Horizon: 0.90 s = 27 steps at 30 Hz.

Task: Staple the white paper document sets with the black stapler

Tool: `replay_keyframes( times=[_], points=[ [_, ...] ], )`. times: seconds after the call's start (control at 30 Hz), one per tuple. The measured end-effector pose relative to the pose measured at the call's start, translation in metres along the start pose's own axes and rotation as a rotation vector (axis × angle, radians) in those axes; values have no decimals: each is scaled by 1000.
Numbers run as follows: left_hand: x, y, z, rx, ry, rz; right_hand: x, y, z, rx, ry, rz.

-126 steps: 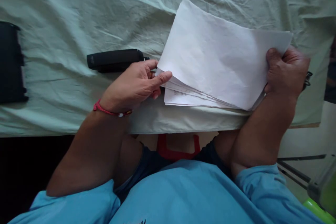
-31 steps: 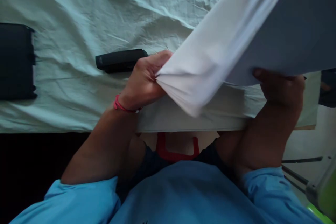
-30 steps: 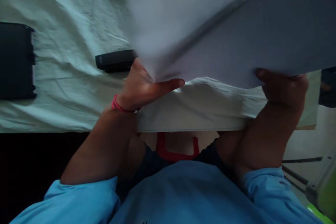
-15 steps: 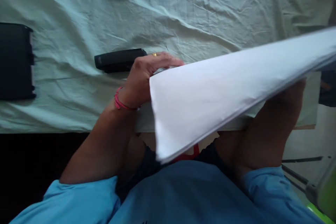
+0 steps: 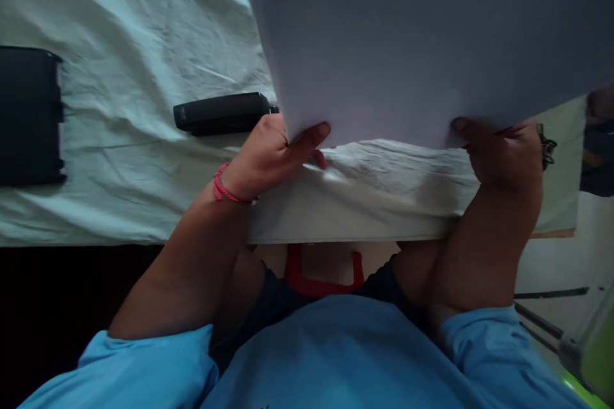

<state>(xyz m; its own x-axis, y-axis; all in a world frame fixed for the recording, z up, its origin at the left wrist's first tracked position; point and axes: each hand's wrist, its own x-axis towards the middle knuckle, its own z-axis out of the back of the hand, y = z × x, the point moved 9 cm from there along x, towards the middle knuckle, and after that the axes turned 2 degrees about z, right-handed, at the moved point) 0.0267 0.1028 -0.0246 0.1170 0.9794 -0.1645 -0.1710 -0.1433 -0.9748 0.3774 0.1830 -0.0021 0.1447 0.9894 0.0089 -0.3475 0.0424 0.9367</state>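
Note:
A stack of white paper sheets (image 5: 422, 38) stands upright on its lower edge above the table, its shaded face toward me, filling the upper right of the head view. My left hand (image 5: 273, 156), with a red thread bracelet at the wrist, grips the stack's lower left corner, thumb across the front. At the lower right corner my right hand (image 5: 503, 150) pinches the sheets. A black stapler (image 5: 220, 113) lies on the cloth just left of my left hand.
A wrinkled pale green cloth (image 5: 134, 32) covers the table. A flat black case (image 5: 29, 115) lies at the far left edge. The table's front edge runs just below my hands. A green object (image 5: 590, 358) sits at the lower right, off the table.
The paper stack, flat on the table four seconds ago, has been lifted, swung about, and now stands on edge with both hands at its lower corners.

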Motion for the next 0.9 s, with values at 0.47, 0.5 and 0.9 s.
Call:
replay_keyframes(
  times=[0.47,0.5,0.9],
  points=[
    [-12,3,-23,-296,226,356,-5,21,-21,311,76,-115],
    [-12,2,-23,-288,228,351,-6,18,-22,303,89,-137],
    [-13,26,-13,-447,73,533,-3,5,-18,298,19,-248]
  ],
)
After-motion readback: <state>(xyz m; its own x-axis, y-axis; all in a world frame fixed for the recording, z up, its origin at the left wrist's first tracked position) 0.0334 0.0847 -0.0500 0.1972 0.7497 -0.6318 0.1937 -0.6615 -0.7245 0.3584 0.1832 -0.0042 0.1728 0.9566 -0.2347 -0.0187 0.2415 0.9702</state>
